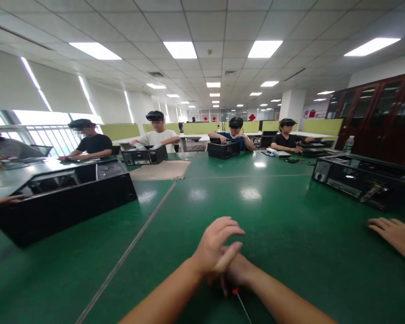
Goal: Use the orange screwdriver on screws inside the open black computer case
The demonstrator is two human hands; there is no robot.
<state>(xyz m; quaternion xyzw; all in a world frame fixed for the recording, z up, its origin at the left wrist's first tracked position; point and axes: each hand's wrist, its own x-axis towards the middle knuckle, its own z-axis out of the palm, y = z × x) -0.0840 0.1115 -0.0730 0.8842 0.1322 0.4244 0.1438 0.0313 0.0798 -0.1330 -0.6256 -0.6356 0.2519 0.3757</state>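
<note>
Ceiling lights (180, 50) glow over green tables (290, 234) and reddish-brown cabinets (367, 118)

Holding the left hand (219, 245), fingers half curled, over the blurred right hand (240, 269), with a red-ended, thin-shafted tool (236, 291) just beneath. Showing one opened computer case (70, 202) beyond the green table (283, 234)'s left edge, another computer case (354, 182) toward its far right corner.

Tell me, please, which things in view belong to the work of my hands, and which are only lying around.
Likely part of your work:
slim tool with a red part, at your right hand (grip unclear)
green table under your hands

Likely not:
black computer case at left, touched by another person's hand
computer case at right
tan sheet farther back
clear bottle
</note>
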